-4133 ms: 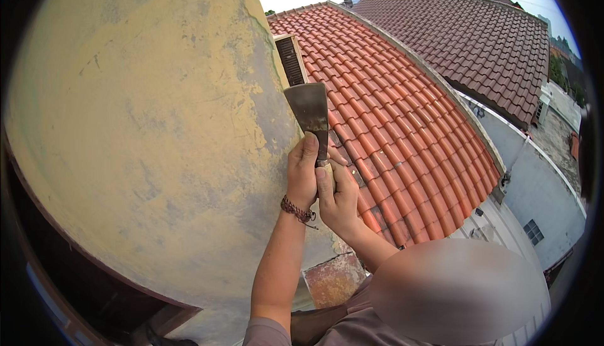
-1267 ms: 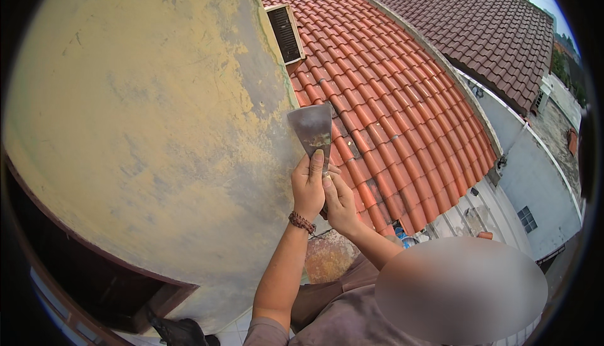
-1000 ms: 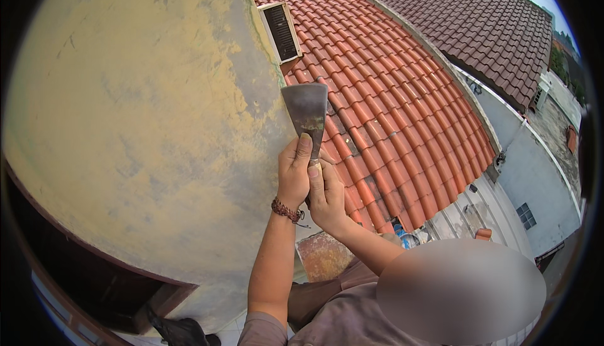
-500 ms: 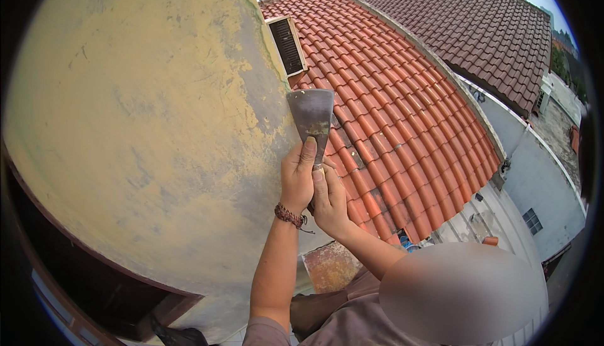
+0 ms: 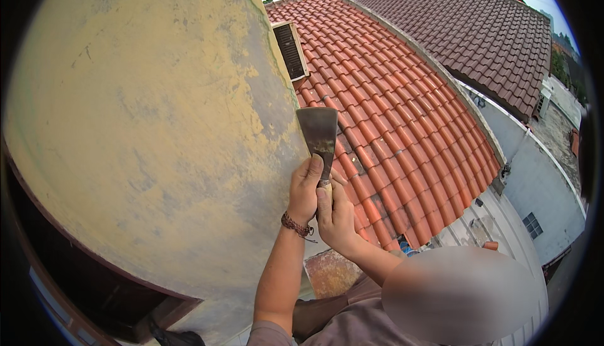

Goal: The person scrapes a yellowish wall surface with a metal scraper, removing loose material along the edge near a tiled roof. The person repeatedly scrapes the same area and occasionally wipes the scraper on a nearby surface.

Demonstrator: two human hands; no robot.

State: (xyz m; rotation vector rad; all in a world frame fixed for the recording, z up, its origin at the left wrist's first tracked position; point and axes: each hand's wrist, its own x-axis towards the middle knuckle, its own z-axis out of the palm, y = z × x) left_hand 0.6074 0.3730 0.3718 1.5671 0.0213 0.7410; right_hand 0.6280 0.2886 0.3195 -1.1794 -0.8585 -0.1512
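A scraper (image 5: 319,129) with a wide dark metal blade and a pale handle points up and away from me. My left hand (image 5: 305,188), with a braided bracelet at its wrist, is closed around the scraper, its thumb lying on the lower blade. Just below and to the right, my right hand (image 5: 338,214) wraps the handle, most of which the fingers hide. The blade's broad edge is beside the corner of a wall (image 5: 157,125) with worn yellow paint and grey patches. Whether the edge touches the wall, I cannot tell.
A red tiled roof (image 5: 390,132) slopes down beyond the wall corner, with a louvred vent (image 5: 290,50) close by. A dark doorway or window opening (image 5: 94,283) is at lower left. Farther right are a brown roof (image 5: 465,37) and a pale wall (image 5: 541,176).
Both hands and the scraper have moved down and slightly right in the view. The grip on the scraper looks the same. The background has shifted slightly downward too.
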